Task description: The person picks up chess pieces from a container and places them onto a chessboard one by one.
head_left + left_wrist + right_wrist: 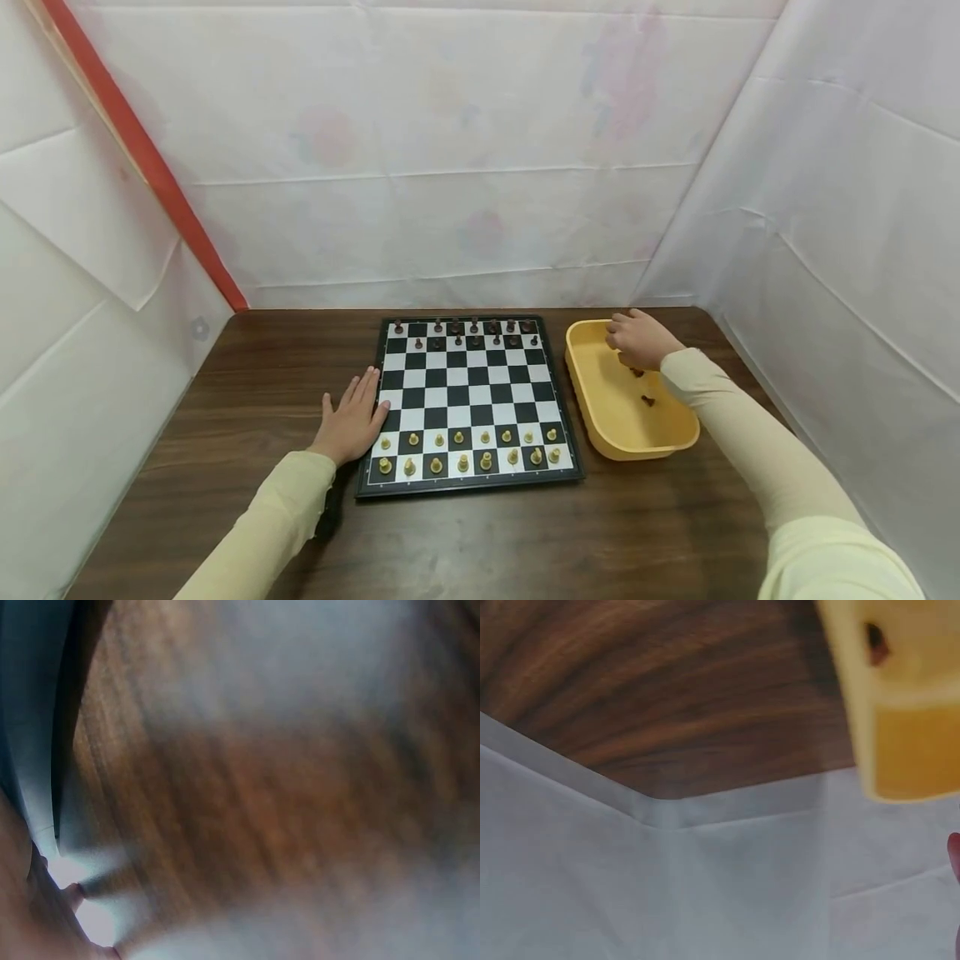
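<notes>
The chessboard [468, 404] lies flat on the wooden table [225, 533]. The left hand [351, 423] rests flat against the board's left edge, fingers extended. The right hand [637, 337] reaches into the yellow tray [607, 433] just right of the board, fingers curled; whether they grip anything cannot be determined. Two dark pieces [643, 387] lie inside the tray.

Black-and-white checked chessboard [468, 400], yellow tub [622, 425], brown table [225, 392].
</notes>
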